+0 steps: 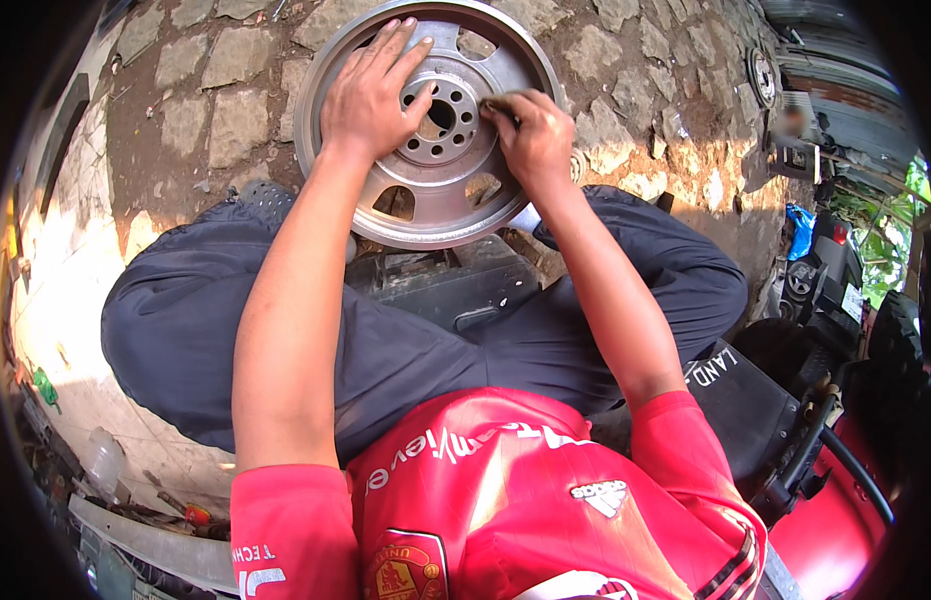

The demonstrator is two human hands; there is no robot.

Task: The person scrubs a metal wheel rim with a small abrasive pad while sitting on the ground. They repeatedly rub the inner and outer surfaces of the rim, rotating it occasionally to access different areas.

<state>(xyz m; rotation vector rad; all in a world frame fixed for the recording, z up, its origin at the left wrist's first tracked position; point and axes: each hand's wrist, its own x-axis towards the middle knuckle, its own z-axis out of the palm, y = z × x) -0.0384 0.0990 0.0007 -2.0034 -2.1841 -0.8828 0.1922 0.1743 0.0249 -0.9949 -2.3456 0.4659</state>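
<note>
Between the seated person's knees, a grey alloy wheel (430,130) leans on the paving. Left hand (370,95) lies flat, open on its spokes; right hand (530,130) pinches something small. Heavy, rigid; grip the rim.

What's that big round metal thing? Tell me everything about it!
It is a silver-grey metal car wheel rim, dusty and scuffed, with no tyre. It has flat spokes, gaps between them and a hub with a ring of bolt holes. It lies on stone paving before the person's knees. The left hand rests flat on it; the right hand presses near the hub.
</note>
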